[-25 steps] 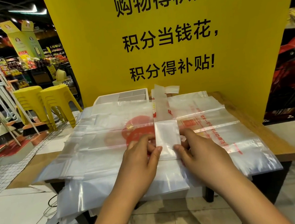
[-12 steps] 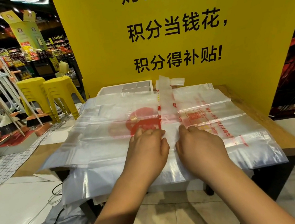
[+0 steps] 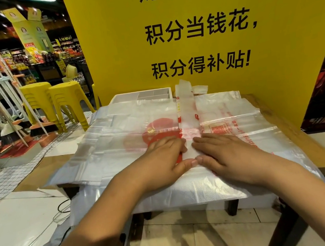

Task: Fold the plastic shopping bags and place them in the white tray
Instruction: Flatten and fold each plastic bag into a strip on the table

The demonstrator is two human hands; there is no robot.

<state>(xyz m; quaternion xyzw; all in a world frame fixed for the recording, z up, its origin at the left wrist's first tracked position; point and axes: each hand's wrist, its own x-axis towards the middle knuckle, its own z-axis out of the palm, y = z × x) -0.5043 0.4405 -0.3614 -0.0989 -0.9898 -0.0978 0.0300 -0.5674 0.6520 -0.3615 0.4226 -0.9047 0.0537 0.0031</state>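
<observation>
Clear plastic, folded into a long narrow strip (image 3: 187, 116), lies on top of the pile of flat shopping bags (image 3: 119, 140) that covers the bench (image 3: 294, 128). It runs from the person's hands away toward the yellow sign board (image 3: 208, 36).

A second ago the fingers of both hands pinched a small white flap at the near end of this strip. Now that flap is laid down. The left hand (image 3: 161, 159) and right hand (image 3: 228, 152) press flat on either side of it, thumbs touching at the near edge. The fingers (image 3: 172, 143) are straight and spread on the plastic and grip nothing.

This looks like the crease of one short fold being set, so the bag is partway through being folded end over end, with most of the strip's length not yet taken up.

The white tray (image 3: 126, 97) sits at the far edge of the bench, partly under the pile. Whether it holds any bags cannot be told.
</observation>
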